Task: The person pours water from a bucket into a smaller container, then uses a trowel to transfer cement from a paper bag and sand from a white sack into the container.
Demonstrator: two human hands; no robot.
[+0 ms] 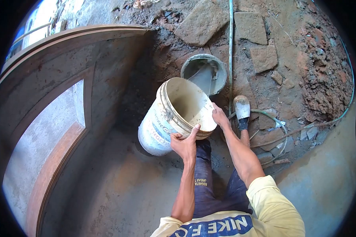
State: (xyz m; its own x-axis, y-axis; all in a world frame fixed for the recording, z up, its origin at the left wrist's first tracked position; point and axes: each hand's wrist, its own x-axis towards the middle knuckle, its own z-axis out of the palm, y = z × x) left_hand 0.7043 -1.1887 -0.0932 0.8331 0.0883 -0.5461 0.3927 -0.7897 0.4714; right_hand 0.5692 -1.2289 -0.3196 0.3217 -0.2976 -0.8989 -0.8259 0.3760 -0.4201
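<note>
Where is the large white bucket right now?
The large white bucket is near the middle of the head view, left of the pale hose, tilted in the left hand and right hand, with the second bucket just beyond its rim.

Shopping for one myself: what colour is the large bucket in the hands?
The bucket is white with blue printing, clearest in the head view.

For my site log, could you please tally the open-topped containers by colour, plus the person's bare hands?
White bucket: 1
Grey container: 1
Hands, left hand and right hand: 2
Total: 4
</note>
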